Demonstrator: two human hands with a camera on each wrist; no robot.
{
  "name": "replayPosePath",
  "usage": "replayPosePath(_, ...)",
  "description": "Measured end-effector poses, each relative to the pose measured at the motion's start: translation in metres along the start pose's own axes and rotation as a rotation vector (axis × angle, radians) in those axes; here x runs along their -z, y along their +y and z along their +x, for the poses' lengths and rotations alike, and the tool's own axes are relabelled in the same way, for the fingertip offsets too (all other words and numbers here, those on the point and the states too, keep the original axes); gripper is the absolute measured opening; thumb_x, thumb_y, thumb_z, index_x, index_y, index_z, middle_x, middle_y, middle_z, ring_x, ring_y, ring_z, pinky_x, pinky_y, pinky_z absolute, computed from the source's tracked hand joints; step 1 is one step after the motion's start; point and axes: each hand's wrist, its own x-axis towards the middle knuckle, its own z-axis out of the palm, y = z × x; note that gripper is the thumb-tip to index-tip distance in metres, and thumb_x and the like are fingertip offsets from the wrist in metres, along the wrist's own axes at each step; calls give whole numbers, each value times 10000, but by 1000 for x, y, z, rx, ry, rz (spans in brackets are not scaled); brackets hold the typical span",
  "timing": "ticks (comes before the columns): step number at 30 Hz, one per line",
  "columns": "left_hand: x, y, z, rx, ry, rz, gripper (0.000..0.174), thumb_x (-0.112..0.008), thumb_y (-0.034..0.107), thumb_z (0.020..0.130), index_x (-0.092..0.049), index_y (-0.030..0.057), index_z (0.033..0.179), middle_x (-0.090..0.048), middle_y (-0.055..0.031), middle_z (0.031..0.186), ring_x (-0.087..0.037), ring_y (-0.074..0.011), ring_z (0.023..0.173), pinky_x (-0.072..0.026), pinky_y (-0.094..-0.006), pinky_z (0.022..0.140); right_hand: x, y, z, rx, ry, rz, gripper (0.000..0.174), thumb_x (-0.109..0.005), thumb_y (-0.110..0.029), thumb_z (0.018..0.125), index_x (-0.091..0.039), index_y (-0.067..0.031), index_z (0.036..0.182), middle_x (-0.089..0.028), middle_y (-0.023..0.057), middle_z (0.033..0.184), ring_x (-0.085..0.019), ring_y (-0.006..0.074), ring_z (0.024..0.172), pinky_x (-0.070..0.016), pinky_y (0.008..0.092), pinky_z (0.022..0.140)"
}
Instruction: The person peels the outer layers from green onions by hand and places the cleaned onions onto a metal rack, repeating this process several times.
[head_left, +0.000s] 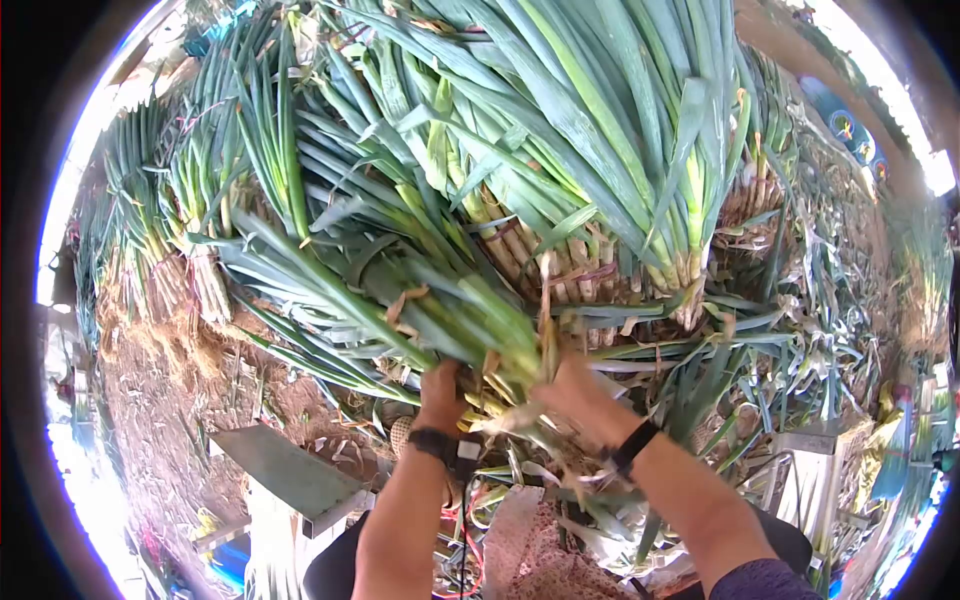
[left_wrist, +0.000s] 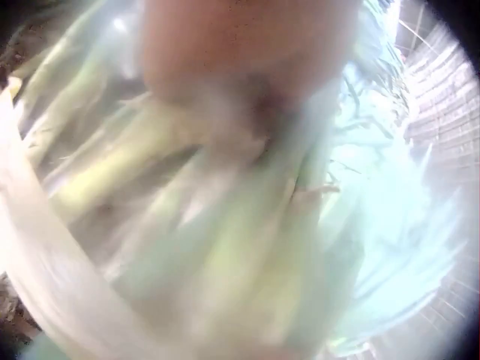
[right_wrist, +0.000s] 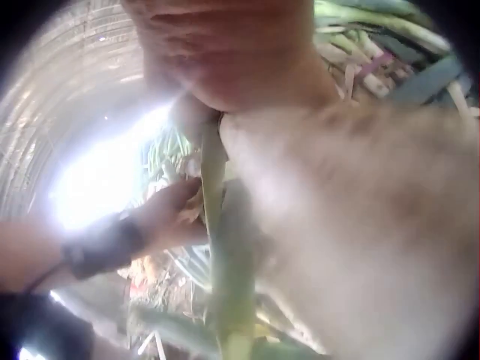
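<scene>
Low in the middle of the head view, my left hand (head_left: 440, 398) grips a bunch of green onions (head_left: 400, 300) near the base of its leaves. Those leaves fan out up and to the left, partly motion-blurred. My right hand (head_left: 585, 400) is close beside it, its fingers curled round leaves at the bunch's right side. A dry, pale leaf (head_left: 546, 300) stands up by that hand. In the right wrist view a green leaf (right_wrist: 214, 180) runs down out of the right hand's grip, with a blurred pale husk (right_wrist: 360, 225) alongside. The left wrist view shows blurred stalks (left_wrist: 247, 262) under the left hand.
A large pile of green onions (head_left: 600, 120) lies just beyond the hands, some tied in bundles. More bundles (head_left: 205, 280) stand at the left. Metal-topped supports (head_left: 290, 475) flank the person at both sides. Loose leaf scraps (head_left: 830, 330) litter the ground at right.
</scene>
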Motion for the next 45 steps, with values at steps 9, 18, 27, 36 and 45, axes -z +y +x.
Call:
replayPosePath(9, 146, 77, 67, 810, 61, -1566, 203, -517, 252, 952, -499, 94, 1077, -564, -63, 928, -566, -183, 680, -484, -331, 547, 129, -25, -17, -161, -12, -334, 415, -726, -342, 762, -633, 35, 909, -603, 131, 645, -600, 209, 603, -483, 347, 575)
replayPosePath(18, 197, 186, 9, 316, -241, -1735, 582, -651, 416, 846, -454, 105, 1296, -586, -98, 1130, -575, -216, 988, -461, -363, 824, 27, -173, -136, 188, -185, 36, 479, -652, -322, 842, -564, -18, 1202, -660, 185, 998, -631, 276, 909, -470, 353, 839)
replayPosePath(27, 189, 191, -12, 325, -43, -1893, 323, -584, 261, 913, -513, 70, 1164, -632, -71, 911, -617, -238, 884, -493, -407, 849, -20, -175, -138, 113, 124, 99, 437, -629, -378, 843, -615, 22, 1019, -633, 168, 770, -598, 202, 741, -465, 328, 681)
replayPosePath(36, 229, 179, -9, 312, 203, -1718, 377, -560, 319, 931, -502, 61, 1199, -497, -16, 759, -430, -114, 537, -397, -284, 503, -17, -130, -171, 193, 58, 453, 228, -552, -219, 923, -617, -3, 953, -608, 65, 783, -557, 126, 733, -454, 290, 667)
replayPosePath(45, 246, 147, -22, 294, 308, -1893, 574, -381, 586, 905, -515, 67, 1111, -518, -36, 776, -429, -131, 571, -357, -277, 532, 36, 102, -271, -218, -701, -1112, 435, -595, -404, 820, -607, -22, 1028, -646, 211, 912, -614, 401, 859, -497, 456, 731)
